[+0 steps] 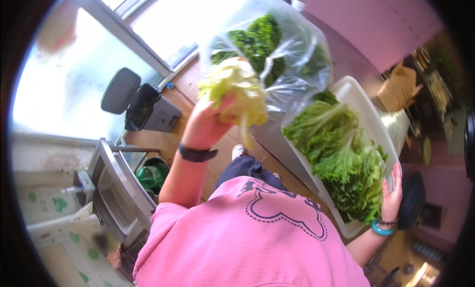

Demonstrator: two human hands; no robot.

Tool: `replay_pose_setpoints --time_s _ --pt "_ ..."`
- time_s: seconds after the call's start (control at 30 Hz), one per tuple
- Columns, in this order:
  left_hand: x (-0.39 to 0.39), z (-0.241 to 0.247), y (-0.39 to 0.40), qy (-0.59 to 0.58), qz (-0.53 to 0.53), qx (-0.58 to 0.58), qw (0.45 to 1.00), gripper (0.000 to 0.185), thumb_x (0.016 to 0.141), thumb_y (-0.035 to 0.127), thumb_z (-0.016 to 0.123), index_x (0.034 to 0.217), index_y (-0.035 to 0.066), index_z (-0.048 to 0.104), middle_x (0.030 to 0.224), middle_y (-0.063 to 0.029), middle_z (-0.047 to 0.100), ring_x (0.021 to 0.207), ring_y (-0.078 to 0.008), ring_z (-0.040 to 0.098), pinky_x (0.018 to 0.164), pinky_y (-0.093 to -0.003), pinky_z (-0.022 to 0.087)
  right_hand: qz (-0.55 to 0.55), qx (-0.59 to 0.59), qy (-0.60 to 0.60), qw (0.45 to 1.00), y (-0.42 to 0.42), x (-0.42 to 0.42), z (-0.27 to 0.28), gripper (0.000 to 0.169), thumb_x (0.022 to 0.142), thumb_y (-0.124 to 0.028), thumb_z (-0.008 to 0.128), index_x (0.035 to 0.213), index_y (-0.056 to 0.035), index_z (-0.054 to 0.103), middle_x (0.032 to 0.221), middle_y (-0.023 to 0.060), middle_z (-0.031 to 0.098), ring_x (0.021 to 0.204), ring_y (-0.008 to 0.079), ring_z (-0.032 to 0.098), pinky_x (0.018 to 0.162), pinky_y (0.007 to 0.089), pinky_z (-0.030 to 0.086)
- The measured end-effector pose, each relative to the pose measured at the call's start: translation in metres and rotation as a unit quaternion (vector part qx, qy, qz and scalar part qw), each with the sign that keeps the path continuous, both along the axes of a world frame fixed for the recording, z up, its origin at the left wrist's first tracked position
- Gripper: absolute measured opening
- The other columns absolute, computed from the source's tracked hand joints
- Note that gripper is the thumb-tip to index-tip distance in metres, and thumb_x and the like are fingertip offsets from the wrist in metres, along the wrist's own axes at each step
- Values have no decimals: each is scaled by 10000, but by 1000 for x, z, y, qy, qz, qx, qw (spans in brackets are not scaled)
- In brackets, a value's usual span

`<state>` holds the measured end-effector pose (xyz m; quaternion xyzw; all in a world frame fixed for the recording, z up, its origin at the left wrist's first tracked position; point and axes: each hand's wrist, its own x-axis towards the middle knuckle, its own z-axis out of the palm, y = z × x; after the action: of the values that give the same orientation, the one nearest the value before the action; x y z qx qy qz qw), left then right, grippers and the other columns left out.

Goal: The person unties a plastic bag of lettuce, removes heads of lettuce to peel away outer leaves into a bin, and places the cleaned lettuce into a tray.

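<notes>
My left hand (211, 118), with a dark band at the wrist, is raised and holds a pale yellow-green clump of lettuce leaves (241, 90). Just beyond it lies a clear plastic bag (304, 56) with dark green leafy vegetable (259, 38) inside. Green leaf lettuce (341, 149) is heaped in a long white plastic tub (371, 105), which stands at a slant on a metal surface to the right. My right hand (392, 194), wearing a turquoise bangle and a beaded bracelet, rests at the tub's right rim with fingers apart, beside the lettuce.
A grey bin (163, 114) with its lid up stands on the tiled floor at the left, near a glass door (92, 79). A metal sink (115, 198) is closer on the left, with a green item (152, 175) behind it. Brown paper (399, 88) lies beyond the tub.
</notes>
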<state>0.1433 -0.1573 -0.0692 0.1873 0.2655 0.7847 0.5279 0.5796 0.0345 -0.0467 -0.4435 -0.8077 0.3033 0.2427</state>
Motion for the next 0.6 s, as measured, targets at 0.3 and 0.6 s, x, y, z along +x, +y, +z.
replay_pose_setpoints --time_s 0.3,0.6 --pt "-187 -89 -170 12 343 -196 919 372 827 201 598 1155 70 480 1087 -78 561 973 -246 555 754 -393 487 154 -19 65 986 -28 -170 46 548 882 -278 503 1276 72 351 1322 163 387 1231 255 364 1028 357 245" --pt "-408 -249 -275 -125 455 -315 823 404 799 204 630 1149 83 470 1075 -112 558 972 -289 552 786 -495 474 173 -121 -21 977 -37 -342 22 453 865 -175 533 1230 67 417 1199 128 505 1098 207 490 954 319 351"
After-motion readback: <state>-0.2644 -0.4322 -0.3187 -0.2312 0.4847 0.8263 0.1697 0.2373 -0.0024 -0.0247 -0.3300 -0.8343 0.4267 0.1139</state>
